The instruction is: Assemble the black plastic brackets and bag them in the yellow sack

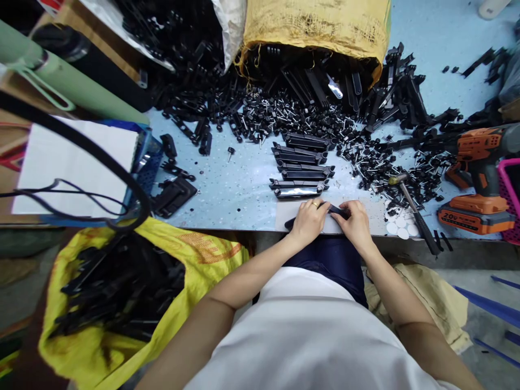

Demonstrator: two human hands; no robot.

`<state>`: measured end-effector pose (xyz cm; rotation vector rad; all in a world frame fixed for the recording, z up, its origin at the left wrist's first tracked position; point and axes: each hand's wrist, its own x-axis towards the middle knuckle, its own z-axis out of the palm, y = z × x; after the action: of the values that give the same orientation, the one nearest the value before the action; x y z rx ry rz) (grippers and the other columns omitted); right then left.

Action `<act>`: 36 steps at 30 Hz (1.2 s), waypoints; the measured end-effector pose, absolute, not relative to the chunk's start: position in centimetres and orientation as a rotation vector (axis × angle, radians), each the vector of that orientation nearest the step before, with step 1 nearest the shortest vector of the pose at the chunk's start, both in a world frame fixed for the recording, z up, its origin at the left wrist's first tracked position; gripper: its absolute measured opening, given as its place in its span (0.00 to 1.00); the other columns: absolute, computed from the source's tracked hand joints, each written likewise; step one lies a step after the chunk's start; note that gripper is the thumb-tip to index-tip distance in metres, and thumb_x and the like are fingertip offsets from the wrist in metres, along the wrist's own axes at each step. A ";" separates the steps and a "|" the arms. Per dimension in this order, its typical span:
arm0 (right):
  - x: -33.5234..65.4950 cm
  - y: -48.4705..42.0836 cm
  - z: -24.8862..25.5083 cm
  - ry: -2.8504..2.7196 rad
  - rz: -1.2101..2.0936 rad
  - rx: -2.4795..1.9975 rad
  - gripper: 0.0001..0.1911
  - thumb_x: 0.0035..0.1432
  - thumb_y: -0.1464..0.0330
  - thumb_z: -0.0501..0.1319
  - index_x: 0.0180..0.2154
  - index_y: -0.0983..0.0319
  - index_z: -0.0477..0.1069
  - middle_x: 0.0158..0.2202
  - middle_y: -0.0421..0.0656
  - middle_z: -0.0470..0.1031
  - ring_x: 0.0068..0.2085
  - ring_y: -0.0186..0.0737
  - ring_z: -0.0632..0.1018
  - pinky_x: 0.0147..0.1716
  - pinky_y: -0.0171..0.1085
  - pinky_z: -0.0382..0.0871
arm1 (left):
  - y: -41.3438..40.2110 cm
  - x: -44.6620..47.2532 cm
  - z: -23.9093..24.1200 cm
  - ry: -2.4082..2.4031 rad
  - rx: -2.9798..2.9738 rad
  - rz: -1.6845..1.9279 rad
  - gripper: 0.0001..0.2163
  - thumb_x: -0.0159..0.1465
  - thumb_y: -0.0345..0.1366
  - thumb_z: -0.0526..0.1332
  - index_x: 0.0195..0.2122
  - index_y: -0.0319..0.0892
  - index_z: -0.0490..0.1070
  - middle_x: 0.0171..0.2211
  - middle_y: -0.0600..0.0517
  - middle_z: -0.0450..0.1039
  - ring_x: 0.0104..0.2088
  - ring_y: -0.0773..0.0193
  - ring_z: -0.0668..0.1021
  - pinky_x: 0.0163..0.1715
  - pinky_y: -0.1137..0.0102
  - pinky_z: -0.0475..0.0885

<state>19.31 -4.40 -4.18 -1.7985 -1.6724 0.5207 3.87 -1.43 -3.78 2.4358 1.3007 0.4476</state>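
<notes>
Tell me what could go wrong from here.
The black part between the left hand and right hand is near the edge of the table and might drop if it slips. The hammer's handle juts past that edge; a bump could knock it down. Loose screws heaped nearby might scatter.

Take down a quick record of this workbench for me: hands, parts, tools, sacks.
Left hand: the left hand holds a long black part at the bench's near edge
Right hand: the right hand holds the same part near its other end
Parts ahead: a row of long black parts; beyond it, a pile of small black-headed pins
Tools: hammer and orange-and-black drill, right side
Sacks: yellow sack, lower left, holding black pieces
</notes>
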 end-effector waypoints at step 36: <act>19.9 -6.5 -5.1 -1.700 0.455 -1.649 0.11 0.58 0.60 0.55 0.32 0.58 0.70 0.33 0.45 0.74 0.37 0.43 0.72 0.40 0.43 0.63 | 1.2 5.0 -2.3 1.046 2.319 0.210 0.03 0.62 0.34 0.55 0.33 0.40 0.64 0.35 0.48 0.68 0.40 0.58 0.70 0.40 0.64 0.65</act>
<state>19.88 -6.55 -5.06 -1.6485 -1.6996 0.4549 5.02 1.20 -2.26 2.3186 1.0458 0.2100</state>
